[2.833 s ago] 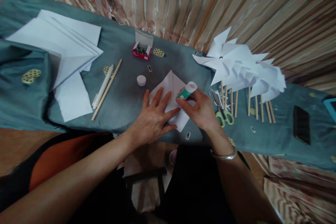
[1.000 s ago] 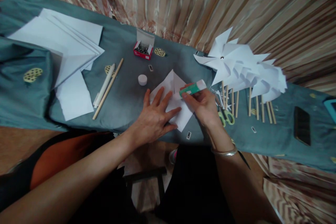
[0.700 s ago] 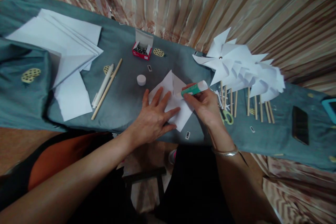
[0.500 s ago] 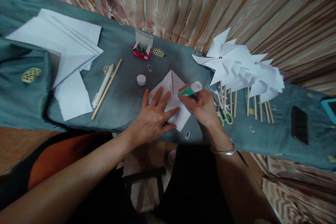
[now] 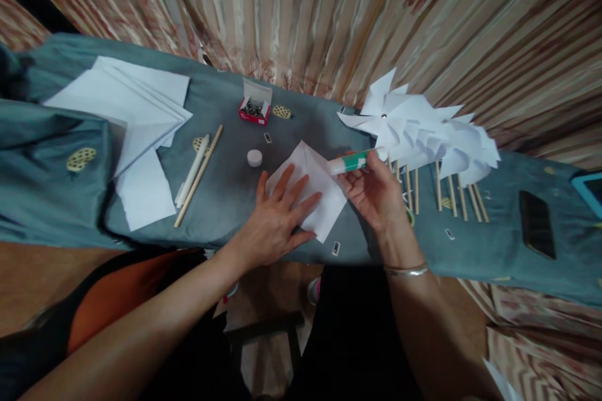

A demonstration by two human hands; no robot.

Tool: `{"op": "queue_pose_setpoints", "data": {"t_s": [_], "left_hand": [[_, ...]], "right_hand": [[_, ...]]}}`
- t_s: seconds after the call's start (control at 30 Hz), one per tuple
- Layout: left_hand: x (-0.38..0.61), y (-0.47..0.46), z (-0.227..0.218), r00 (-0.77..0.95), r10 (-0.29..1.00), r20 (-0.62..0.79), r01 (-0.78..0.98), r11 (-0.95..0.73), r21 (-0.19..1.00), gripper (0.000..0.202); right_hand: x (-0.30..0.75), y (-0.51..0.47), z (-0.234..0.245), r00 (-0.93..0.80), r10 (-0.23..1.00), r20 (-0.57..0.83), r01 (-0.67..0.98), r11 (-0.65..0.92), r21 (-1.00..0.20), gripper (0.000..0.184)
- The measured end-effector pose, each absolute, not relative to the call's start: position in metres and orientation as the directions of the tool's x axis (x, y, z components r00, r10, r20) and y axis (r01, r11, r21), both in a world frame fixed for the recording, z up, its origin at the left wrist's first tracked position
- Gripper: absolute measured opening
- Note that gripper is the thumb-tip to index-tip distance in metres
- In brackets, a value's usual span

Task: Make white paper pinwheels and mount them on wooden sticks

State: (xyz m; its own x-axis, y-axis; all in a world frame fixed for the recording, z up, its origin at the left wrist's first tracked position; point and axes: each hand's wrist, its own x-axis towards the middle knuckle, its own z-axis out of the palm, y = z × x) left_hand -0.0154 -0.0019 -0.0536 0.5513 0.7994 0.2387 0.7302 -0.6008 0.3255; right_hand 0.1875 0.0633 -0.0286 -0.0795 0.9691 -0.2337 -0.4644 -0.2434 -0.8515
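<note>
The left hand (image 5: 269, 225) spreads wide, likely to steady the paper square (image 5: 328, 207); rightward, the right hand (image 5: 379, 195) grips a glue stick (image 5: 355, 161).

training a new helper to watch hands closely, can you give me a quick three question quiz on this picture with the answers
1. True or false: the left hand is spread over a piece of paper.
2. Which hand holds the glue stick? A) left B) right C) neither
3. Fill in: the small red box stands with its lid ____.

Key:
1. True
2. B, the right hand
3. open
</note>
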Motion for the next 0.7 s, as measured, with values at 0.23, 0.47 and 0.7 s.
{"op": "queue_pose_setpoints", "data": {"t_s": [0.23, 0.47, 0.7], "left_hand": [[-0.048, 0.026, -0.034, 0.261, 0.884, 0.389, 0.872, -0.389, 0.299, 0.044], [-0.079, 0.052, -0.038, 0.158, 0.952, 0.263, 0.860, -0.263, 0.437, 0.035], [-0.065, 0.048, -0.023, -0.171, 0.985, 0.025, 0.136, -0.001, 0.991, 0.029]], "right_hand": [[0.179, 0.064, -0.024, -0.141, 0.952, -0.270, -0.516, -0.304, -0.801, 0.022], [0.172, 0.064, -0.028, -0.197, 0.921, -0.336, -0.532, -0.388, -0.753, 0.023], [0.169, 0.058, -0.034, -0.284, 0.917, -0.279, -0.537, -0.393, -0.747, 0.023]]}}
